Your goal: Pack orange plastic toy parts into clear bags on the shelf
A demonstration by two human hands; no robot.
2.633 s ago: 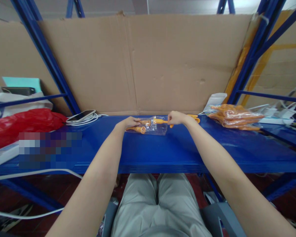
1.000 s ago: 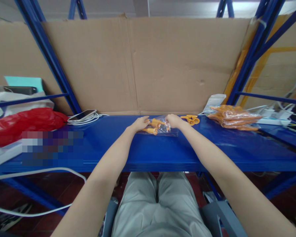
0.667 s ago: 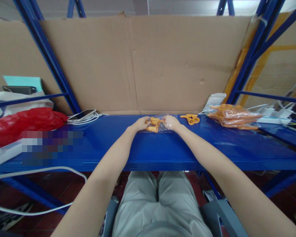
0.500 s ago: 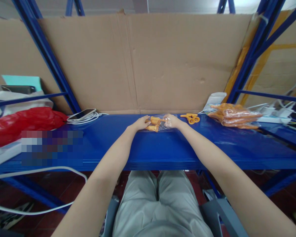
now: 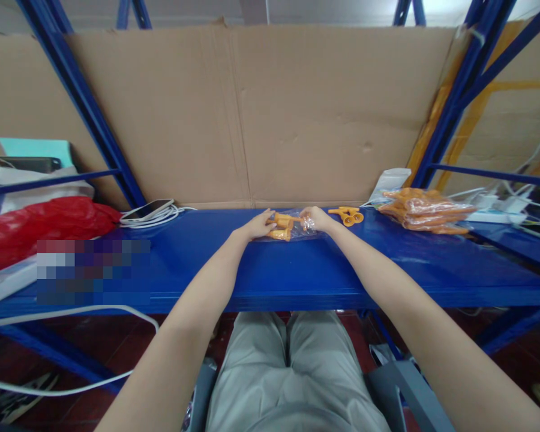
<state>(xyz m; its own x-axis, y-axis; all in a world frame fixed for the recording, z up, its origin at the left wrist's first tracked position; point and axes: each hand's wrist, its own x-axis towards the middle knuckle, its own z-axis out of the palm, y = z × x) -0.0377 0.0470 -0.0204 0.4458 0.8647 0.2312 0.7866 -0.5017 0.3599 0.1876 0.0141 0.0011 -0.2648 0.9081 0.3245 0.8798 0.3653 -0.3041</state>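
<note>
A clear plastic bag (image 5: 299, 231) lies on the blue tabletop in front of me, with orange trumpet-shaped plastic pieces (image 5: 282, 223) inside its left part. My left hand (image 5: 260, 225) grips the bag's left end, its fingers closed against the orange pieces. At the opposite end, my right hand (image 5: 317, 218) has its fingers closed on the crumpled film; the fingertips are partly hidden. Just right of that hand, loose orange trumpet-shaped pieces (image 5: 351, 216) rest on the table, two of them with their round cups facing me.
Filled bags of orange pieces (image 5: 425, 210) are piled on the right, near a white power strip (image 5: 497, 216). A phone (image 5: 153, 207) with coiled white cable and a red plastic bag (image 5: 49, 228) are on the left. Cardboard (image 5: 297, 120) closes off the back between blue posts.
My right hand has shifted very slightly at the bag's right end. Both hands keep hold of the bag, and the view has moved a little.
</note>
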